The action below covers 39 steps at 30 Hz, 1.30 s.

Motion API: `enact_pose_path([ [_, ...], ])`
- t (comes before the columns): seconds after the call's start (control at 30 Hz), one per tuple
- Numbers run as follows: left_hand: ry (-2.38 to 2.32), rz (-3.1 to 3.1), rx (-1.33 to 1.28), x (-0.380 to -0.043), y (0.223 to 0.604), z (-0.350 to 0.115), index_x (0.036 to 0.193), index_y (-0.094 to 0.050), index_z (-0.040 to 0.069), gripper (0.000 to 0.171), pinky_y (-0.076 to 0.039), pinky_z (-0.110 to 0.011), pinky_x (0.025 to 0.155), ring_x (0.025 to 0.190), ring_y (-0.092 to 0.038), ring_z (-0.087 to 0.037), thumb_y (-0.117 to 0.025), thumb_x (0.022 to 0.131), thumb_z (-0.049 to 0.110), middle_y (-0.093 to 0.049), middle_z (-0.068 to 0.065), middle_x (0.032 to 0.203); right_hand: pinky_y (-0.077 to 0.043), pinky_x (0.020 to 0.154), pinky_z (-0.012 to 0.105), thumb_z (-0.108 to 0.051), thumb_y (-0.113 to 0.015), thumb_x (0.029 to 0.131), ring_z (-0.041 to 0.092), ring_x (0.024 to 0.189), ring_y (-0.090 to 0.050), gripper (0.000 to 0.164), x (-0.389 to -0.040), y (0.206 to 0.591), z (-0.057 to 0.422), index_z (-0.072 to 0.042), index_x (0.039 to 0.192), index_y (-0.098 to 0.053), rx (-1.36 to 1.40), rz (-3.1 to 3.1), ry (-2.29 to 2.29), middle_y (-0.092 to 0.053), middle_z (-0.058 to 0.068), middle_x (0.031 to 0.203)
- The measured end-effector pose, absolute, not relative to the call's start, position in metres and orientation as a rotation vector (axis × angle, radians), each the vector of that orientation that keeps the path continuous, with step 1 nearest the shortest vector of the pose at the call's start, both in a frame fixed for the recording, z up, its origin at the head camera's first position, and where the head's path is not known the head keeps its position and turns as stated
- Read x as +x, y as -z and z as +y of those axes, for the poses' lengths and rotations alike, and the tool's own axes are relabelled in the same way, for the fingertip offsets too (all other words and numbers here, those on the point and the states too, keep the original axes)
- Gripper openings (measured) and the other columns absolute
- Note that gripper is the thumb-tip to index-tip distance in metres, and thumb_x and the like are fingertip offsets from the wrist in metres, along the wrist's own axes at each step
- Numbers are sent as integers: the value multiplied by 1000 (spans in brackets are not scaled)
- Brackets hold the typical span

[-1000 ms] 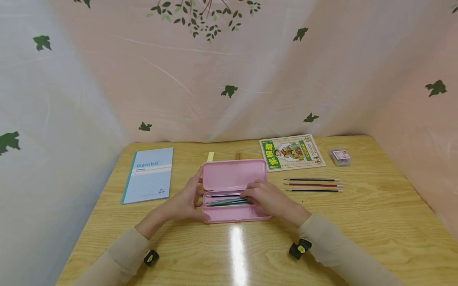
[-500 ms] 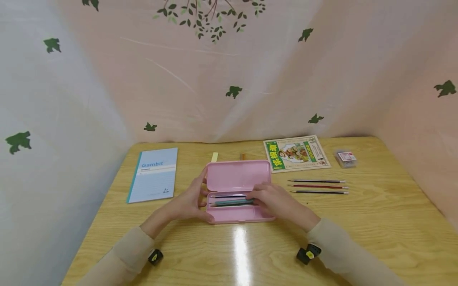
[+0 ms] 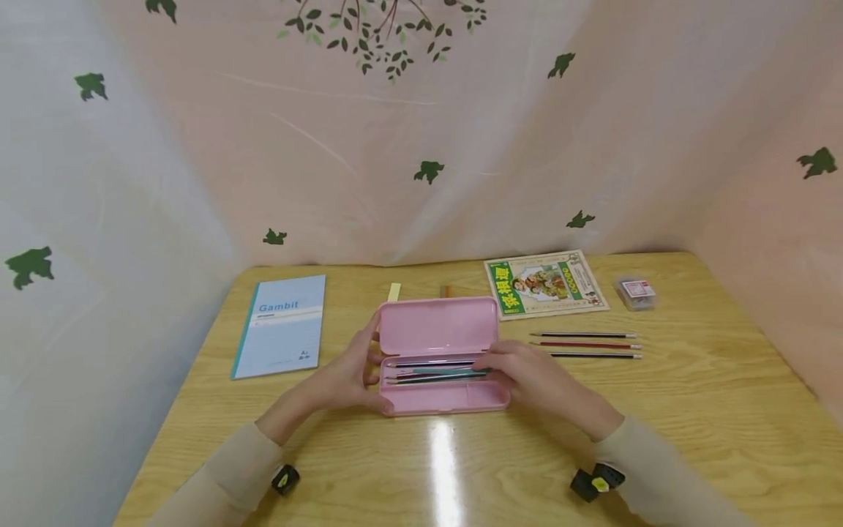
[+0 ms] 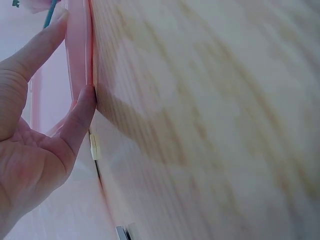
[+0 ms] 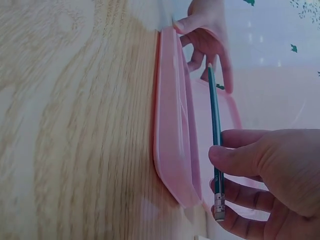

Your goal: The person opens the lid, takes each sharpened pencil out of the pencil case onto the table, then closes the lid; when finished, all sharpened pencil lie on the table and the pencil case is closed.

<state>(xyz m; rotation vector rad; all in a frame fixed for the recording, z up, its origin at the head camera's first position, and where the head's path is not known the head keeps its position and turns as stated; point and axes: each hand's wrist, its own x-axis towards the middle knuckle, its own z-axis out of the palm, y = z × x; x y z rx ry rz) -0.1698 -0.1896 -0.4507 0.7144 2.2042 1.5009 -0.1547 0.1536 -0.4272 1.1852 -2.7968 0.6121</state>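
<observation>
An open pink pencil case (image 3: 424, 399) stands on the wooden table in the head view, lid tilted up at the back. Several pencils (image 3: 411, 380) lie in its rear compartment. My left hand (image 3: 342, 375) holds the case's left end, thumb at the front corner and fingers spread along the side. With thumb and fingers, my right hand (image 3: 536, 375) pinches a green pencil (image 5: 215, 112) near its eraser end. In the right wrist view that pencil is clear of the case wall, its sharpened tip pointing toward the left hand.
To the left lies a blue notebook (image 3: 279, 326). Behind the lid are a yellow strip (image 3: 394, 291) and a small brown item (image 3: 446, 291). At right are a comic booklet (image 3: 546, 284), a small clear box (image 3: 636, 293) and a red pencil (image 3: 586, 345) between two dark ones.
The right hand has drawn back a little to the right, with the green pencil now held over the others. My left hand keeps its place on the case.
</observation>
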Motion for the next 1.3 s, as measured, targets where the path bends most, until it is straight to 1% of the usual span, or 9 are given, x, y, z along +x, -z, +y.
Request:
enact_pose_path([
  [0.17,-1487,2220,711,-170,449,-189,161,16,34,151,-57,-38,91,120,-52,-32,-98,64,10,-28,-13,143,-58,85,40,1,-75,89,19,101,-67,24,-154,425,171,-10,110,-78,1199,-2730,-665,-71,3,110],
  [0.33,-1468,2233,717,-169,447,-189,160,18,32,152,-56,-36,92,122,-52,-31,-98,64,10,-28,-14,143,-56,71,29,4,-77,86,7,84,-61,26,-154,425,194,-12,107,-79,1215,-2659,-717,-69,-5,97],
  [0.43,-1449,2257,723,-170,447,-189,161,17,33,152,-57,-35,91,121,-52,-29,-98,64,14,-28,-12,143,-56,69,28,5,-78,84,5,82,-60,29,-153,424,211,-13,105,-79,1215,-2633,-700,-67,-7,94],
  [0.57,-1420,2291,731,-171,447,-188,161,16,32,150,-57,-37,91,117,-53,-27,-98,65,19,-30,-11,142,-58,73,32,5,-80,82,8,90,-65,30,-151,422,232,-15,104,-79,1177,-2626,-684,-70,-7,101],
  [0.73,-1402,2297,729,-169,449,-188,161,16,31,149,-56,-38,92,116,-54,-28,-98,66,19,-32,-11,140,-57,69,29,6,-81,79,9,87,-65,34,-148,425,254,-16,106,-79,1130,-2608,-690,-71,-7,101],
  [0.87,-1428,2273,726,-168,449,-187,161,16,31,148,-56,-42,94,118,-53,-32,-97,67,11,-30,-14,142,-55,64,27,6,-83,77,9,84,-63,36,-148,428,271,-16,105,-78,1095,-2583,-682,-70,-6,99],
  [1.03,-1440,2265,702,-167,448,-187,161,18,24,148,-53,-52,96,122,-50,-40,-94,67,1,-26,-21,145,-54,64,29,9,-84,73,12,84,-64,39,-151,434,290,-15,103,-78,1081,-2562,-624,-71,-4,98],
  [1.2,-1428,2267,704,-165,441,-186,161,17,27,147,-54,-47,96,122,-50,-38,-95,68,6,-26,-19,146,-56,67,31,9,-85,70,15,85,-65,40,-152,445,311,-16,100,-78,1039,-2569,-560,-72,-3,97],
  [1.3,-1438,2251,717,-161,429,-184,161,17,23,145,-53,-49,97,122,-49,-41,-94,69,5,-25,-22,146,-57,69,35,8,-86,70,17,87,-66,40,-150,450,321,-17,100,-78,990,-2599,-541,-72,-1,98],
])
